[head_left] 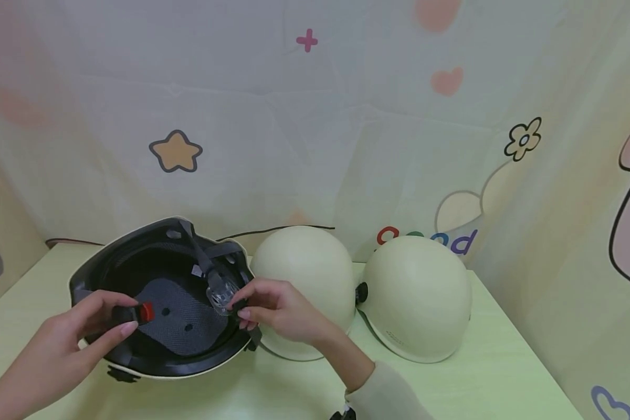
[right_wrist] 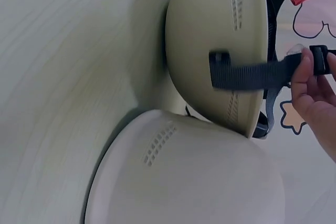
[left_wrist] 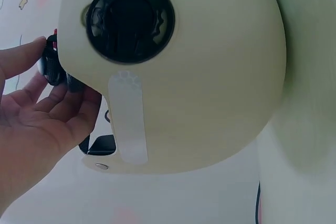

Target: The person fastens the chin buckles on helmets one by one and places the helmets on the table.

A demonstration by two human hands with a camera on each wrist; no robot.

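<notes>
An upturned cream helmet lies at the left of the table, its black padded inside facing me. Over its near left rim, my left hand pinches a black chin-strap buckle with a red part between thumb and fingers. At the opening's right side, my right hand pinches a small black buckle piece on the other strap. The two buckle parts are apart. A clear plastic piece hangs beside the right fingertips. In the left wrist view, a round black fitting shows on the helmet's side.
Two more cream helmets, a middle one and a right one, stand dome up on the pale table. The middle one is close against the upturned helmet. A patterned cloth hangs behind, with a dark cable along the table's back edge.
</notes>
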